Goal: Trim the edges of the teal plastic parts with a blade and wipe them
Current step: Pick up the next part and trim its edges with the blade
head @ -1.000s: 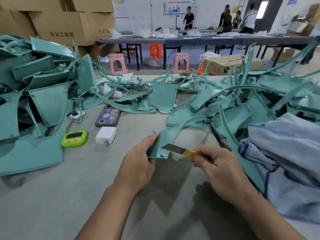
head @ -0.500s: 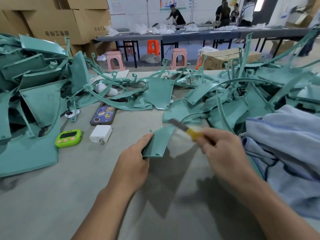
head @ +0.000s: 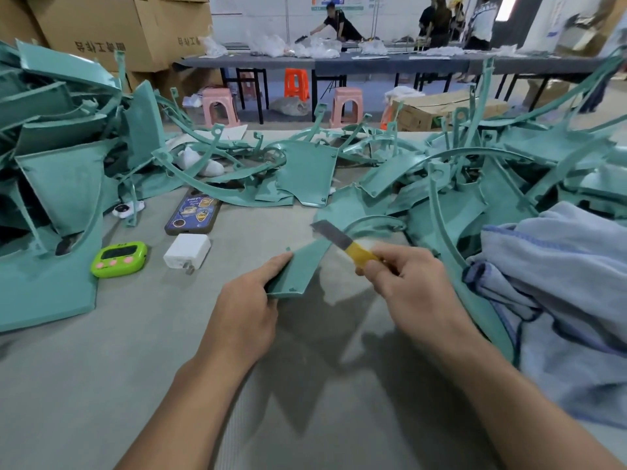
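My left hand [head: 246,310] grips the near end of a flat teal plastic part [head: 298,269], holding it tilted above the table. My right hand [head: 407,286] pinches the yellow handle of a blade [head: 334,237]. The grey blade points up and to the left, lying against the part's far right edge. A pale blue cloth [head: 563,283] lies bunched at the right, beside my right hand. Heaps of teal parts fill the left [head: 64,184] and the right [head: 475,184] of the table.
On the grey table [head: 135,368] to the left of my hands lie a green timer [head: 118,259], a white charger [head: 186,251] and a phone [head: 193,213]. Cardboard boxes, stools and a long table with people stand behind.
The blade has moved from the part's near edge up along it to the far right edge. My left hand has turned the part more upright.
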